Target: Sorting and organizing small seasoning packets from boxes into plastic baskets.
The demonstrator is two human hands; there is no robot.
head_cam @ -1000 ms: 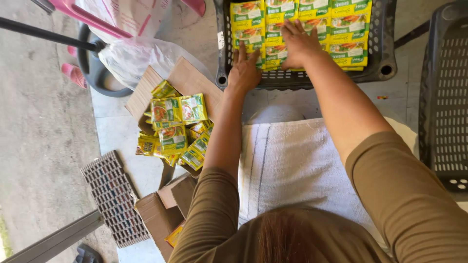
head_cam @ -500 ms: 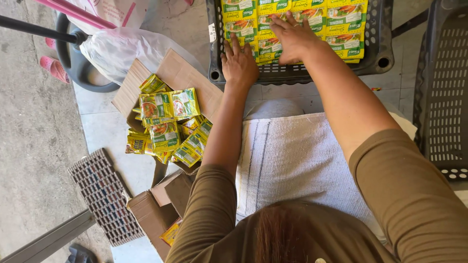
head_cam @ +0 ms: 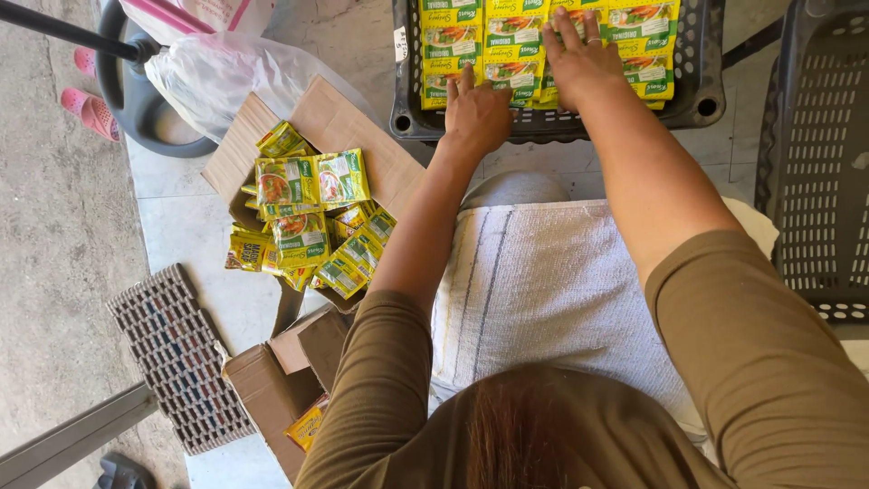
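A seated person presses both hands flat on rows of yellow-and-green sachets (head_cam: 507, 36) laid in a dark plastic crate (head_cam: 706, 100). The left hand (head_cam: 475, 113) rests at the crate's near edge, fingers extended, gripping nothing; the right hand (head_cam: 579, 59) lies palm down further in, fingers spread over the packets, none pinched. Squaring the rows likely goes best with even, light pressure, nudging edges flush against the crate wall. Both arms reach forward over a striped towel (head_cam: 552, 299) on the lap. More sachets fill an open cardboard box (head_cam: 353, 118) to the left.
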